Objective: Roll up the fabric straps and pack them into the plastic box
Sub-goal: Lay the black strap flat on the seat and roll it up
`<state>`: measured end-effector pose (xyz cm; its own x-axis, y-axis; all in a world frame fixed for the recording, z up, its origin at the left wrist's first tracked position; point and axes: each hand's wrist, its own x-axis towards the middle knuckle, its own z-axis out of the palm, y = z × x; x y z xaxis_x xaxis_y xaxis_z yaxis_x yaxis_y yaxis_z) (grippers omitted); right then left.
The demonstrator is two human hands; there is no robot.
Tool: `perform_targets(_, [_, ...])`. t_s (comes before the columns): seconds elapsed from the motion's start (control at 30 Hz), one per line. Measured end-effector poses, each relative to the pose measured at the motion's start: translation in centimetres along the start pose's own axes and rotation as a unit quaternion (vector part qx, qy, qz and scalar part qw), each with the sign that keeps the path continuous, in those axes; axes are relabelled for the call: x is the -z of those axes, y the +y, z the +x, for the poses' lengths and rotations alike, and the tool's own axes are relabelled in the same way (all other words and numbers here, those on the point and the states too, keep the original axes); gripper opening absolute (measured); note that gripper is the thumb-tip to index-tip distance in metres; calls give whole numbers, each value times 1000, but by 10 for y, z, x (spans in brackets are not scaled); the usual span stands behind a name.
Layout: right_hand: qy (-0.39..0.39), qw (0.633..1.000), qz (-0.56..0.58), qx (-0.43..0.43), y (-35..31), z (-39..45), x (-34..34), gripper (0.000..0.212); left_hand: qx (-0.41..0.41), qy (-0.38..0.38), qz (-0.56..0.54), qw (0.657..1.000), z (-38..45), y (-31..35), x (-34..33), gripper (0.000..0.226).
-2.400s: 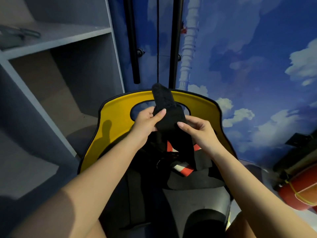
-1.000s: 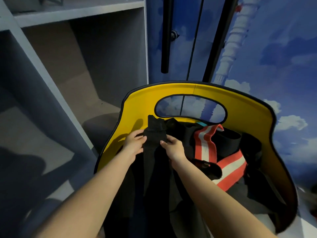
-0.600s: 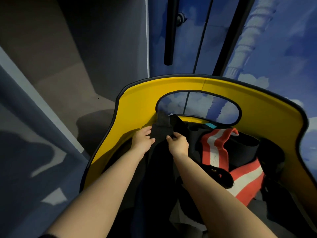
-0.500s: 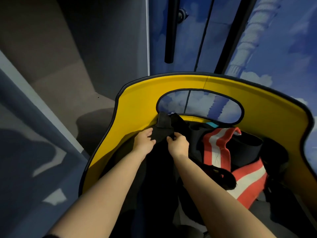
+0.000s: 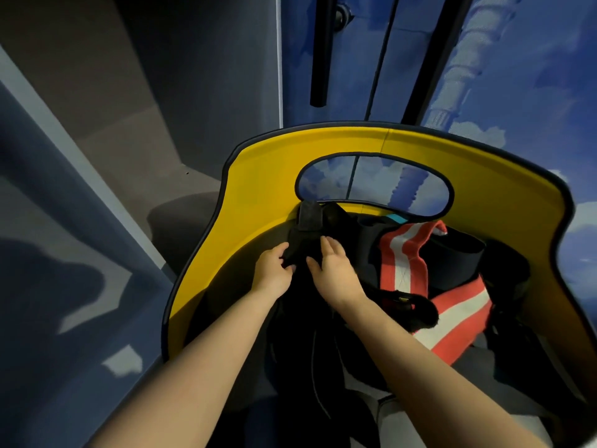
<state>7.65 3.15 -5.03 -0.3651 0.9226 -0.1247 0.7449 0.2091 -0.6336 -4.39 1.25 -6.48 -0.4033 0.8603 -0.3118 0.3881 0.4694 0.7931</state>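
Note:
A black fabric strap (image 5: 306, 236) lies at the far left inside the yellow plastic box (image 5: 265, 176), its end standing up against the box wall. My left hand (image 5: 272, 270) pinches the strap's left edge. My right hand (image 5: 332, 268) rests on its right side, fingers partly spread and the thumb under the fabric. To the right in the box lies a red strap with a white stripe (image 5: 403, 253), with a second red and white length (image 5: 458, 318) below it. More black straps fill the box bottom.
The box wall has an oval handle hole (image 5: 374, 182). A grey shelf unit (image 5: 97, 124) stands at the left. Behind the box is a blue sky-printed door with black bar handles (image 5: 321, 50).
The strap, held up above the box rim 2.4 s ago, has come down into the box's far left. In the last half second my right fingers have spread over it.

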Motion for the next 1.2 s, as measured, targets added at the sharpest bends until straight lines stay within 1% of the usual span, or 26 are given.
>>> perform_targets(0.03, [-9,999,-47,27,2,-9,-1,58,-7,-2,6,1000,-5,-3,0,58])
perform_targets(0.07, [-15,991,-120,55,7,-19,-2,56,-15,-5,15,1000,-11,-5,0,60])
perform_targets(0.13, [-27,957,-273,94,19,-34,-3,55,-38,-19,53,998,-21,-11,-1,61])
perform_targets(0.17, [-37,941,-324,91,26,-38,-1,56,-50,-28,81,995,-26,-14,-2,61])
perform_targets(0.27, [-61,918,-391,43,42,-37,8,58,-68,-29,143,987,-33,-21,-7,54])
perform_targets(0.37, [-67,896,-437,39,54,-34,16,55,-63,-19,150,987,-35,-23,-7,53])
perform_targets(0.53, [-51,883,-467,20,77,-36,34,57,-34,-14,154,987,-34,-24,-5,55])
perform_targets(0.63, [-41,885,-463,7,85,-36,43,59,-23,-8,154,988,-35,-25,-5,56])
perform_targets(0.83, [-39,876,-479,28,84,-36,38,56,-16,5,151,988,-37,-23,-7,55])
perform_targets(1.0, [-37,892,-447,59,77,-38,36,54,-13,2,137,990,-39,-21,-6,55])
perform_targets(1.1, [-7,916,-385,110,71,-42,32,52,-4,2,120,993,-43,-20,-3,57])
perform_targets(1.2, [-6,923,-351,157,65,-50,27,51,10,1,107,994,-49,-20,1,59])
